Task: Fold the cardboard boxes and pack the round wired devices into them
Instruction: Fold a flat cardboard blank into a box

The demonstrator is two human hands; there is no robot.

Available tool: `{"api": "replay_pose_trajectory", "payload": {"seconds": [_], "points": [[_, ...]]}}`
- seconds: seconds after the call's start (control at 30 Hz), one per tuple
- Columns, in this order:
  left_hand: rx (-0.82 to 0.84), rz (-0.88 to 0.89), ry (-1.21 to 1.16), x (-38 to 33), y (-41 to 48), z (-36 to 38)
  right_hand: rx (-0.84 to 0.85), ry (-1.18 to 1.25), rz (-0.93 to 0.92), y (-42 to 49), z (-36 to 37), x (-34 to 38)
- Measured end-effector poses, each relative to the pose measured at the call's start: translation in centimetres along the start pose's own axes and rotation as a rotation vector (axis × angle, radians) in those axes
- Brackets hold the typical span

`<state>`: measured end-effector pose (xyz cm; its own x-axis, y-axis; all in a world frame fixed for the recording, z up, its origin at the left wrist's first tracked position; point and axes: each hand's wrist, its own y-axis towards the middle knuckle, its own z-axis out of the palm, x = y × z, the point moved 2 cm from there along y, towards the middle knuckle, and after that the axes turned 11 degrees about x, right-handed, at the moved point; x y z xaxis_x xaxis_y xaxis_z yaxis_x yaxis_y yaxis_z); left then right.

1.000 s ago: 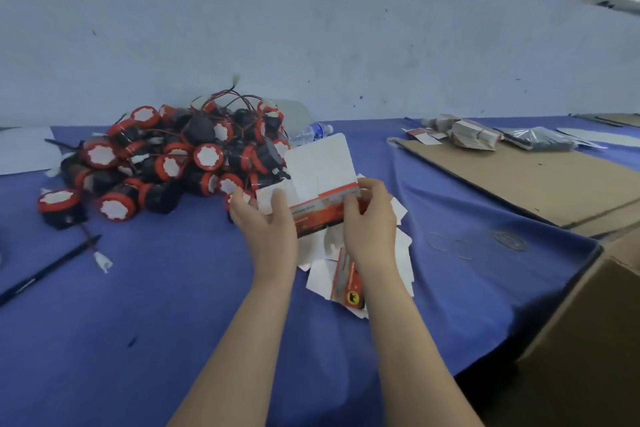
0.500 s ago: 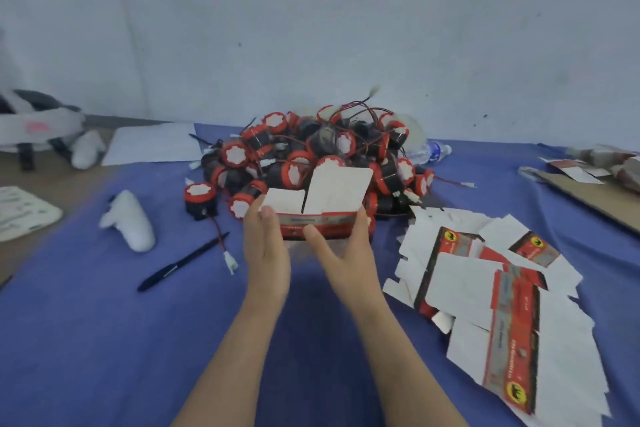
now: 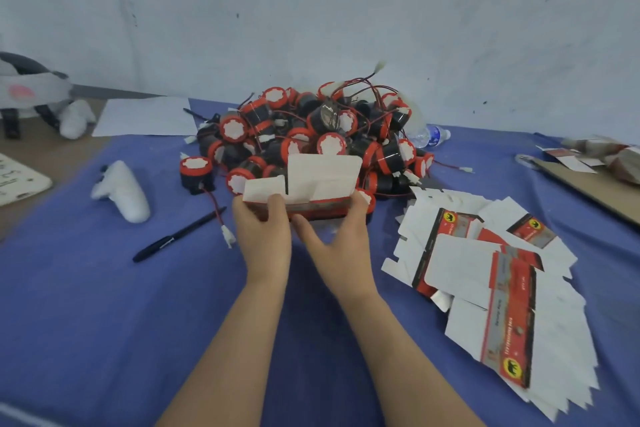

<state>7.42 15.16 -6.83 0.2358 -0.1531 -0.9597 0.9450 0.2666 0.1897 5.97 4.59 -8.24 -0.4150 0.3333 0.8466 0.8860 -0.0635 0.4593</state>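
Box [image 3: 320, 177] under assembly, held above the counter [image 3: 86, 305] just in front of the pile [image 3: 311, 135] of devices. Left hand [image 3: 265, 236] grips the box's left end, fingers curled over the printed side. Right hand [image 3: 341, 246] holds the right end, thumb spread wide beneath. Its fingers pass behind the card, and how they lie there cannot be told. White flaps stand up unfolded, with the red printed band below them.

Flats [image 3: 491, 281], a loose heap of unfolded boxes, lie right of the pile and nearer the person. 1 device [image 3: 195, 172] sits apart at the pile's left edge, its wire trailing toward a pen [image 3: 180, 234]. A white controller [image 3: 121, 191] lies further left of the pile. A bottle [image 3: 429, 135] rests at the pile's right rear.

Assessment: the step in hand is folding, judged early. The body appears not yet squared, no flap is tucked, and no packed device is in view. The next move calls for squaring the body open, then tucking the flaps at 1 end while the other hand braces the sides. Risk: thin card may crease off its score lines if pressed unevenly.
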Motion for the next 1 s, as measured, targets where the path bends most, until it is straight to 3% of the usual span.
{"api": "replay_pose_trajectory", "payload": {"seconds": [0.07,0.2,0.27,0.4,0.5,0.6,0.7,0.9,1.0], "points": [[0.139,0.011,-0.026,-0.2,-0.3,0.8,-0.005,0.022,-0.025,0.0,-0.3,0.2],[0.418,-0.046,-0.179,-0.4,-1.0,2.3,0.186,0.031,-0.002,-0.1,0.2,0.1],[0.49,-0.062,-0.2,-0.5,-0.8,2.1,0.145,0.019,0.041,0.1,0.0,0.0],[0.248,-0.049,-0.022,-0.6,-0.3,1.0,-0.109,0.259,0.162,0.9,-2.0,0.3],[0.312,-0.111,0.031,-0.4,-0.3,1.0,-0.159,0.591,0.4,1.0,-2.5,0.3],[0.552,-0.136,-0.13,-0.4,-1.1,1.8,-0.014,0.9,0.55,0.9,-2.0,0.5],[0.607,-0.058,-0.189,-1.0,-1.7,1.7,0.175,1.023,0.588,0.7,-2.3,0.6],[0.742,0.054,-0.092,-2.2,-1.9,1.6,0.322,1.008,0.67,0.7,-3.7,0.4],[0.689,0.134,0.103,-2.2,-2.3,2.0,0.338,0.947,0.686,0.5,-4.1,0.2]]}}
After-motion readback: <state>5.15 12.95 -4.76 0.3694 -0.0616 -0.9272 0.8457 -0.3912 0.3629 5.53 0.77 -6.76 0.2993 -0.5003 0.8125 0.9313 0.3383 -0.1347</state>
